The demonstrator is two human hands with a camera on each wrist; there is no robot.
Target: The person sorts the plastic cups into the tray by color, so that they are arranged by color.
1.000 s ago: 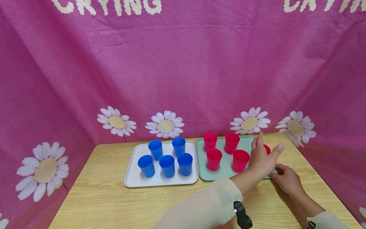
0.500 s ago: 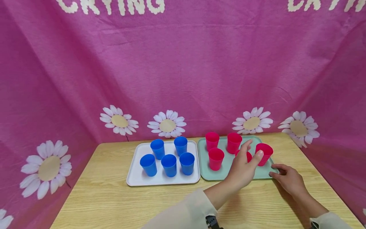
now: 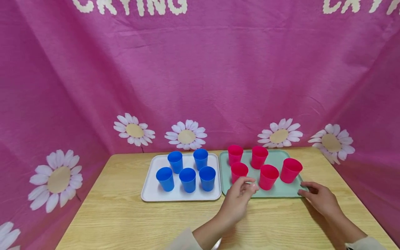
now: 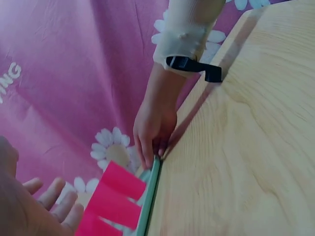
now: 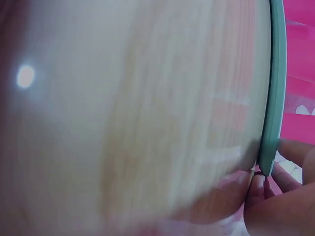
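On the right half of the table: a pale green rectangular plastic tray (image 3: pixel 278 191) sits flat, carrying five red plastic cups, all upright, mouths up.
Right hand: the right hand (image 3: pixel 320 199) rests on the light wooden tabletop (image 3: pixel 125 215) at the tray's near right corner, fingertips (image 5: pixel 257 184) pressed to the rim, seemingly to keep the tray from sliding.
Right-hand grip: fingers lie fairly straight against the edge; whether a thumb hooks under the rim cannot be told.
Left hand: the left hand (image 3: pixel 238 198) hovers just in front of the tray's near edge, holding nothing, fingers loosely curled and spread a little.
Nearest cup: a front-row red cup (image 3: pixel 239 172) stands right behind those fingers, apart from them.
Its neighbours: a second front-row red cup (image 3: pixel 268 176) stands beside it, a third red cup (image 3: pixel 290 170) off toward the right edge, and two back-row red cups (image 3: pixel 235 154) by the far rim.
Left half: a white rectangular plastic tray (image 3: pixel 150 192) lies just beside the green one, edges near or touching.
Its load: five blue plastic cups (image 3: pixel 187 179) upright, two behind, three in front, colours kept apart by tray.
Backdrop: a pink cloth with white daisies (image 3: pixel 186 135) walls the table on three sides.
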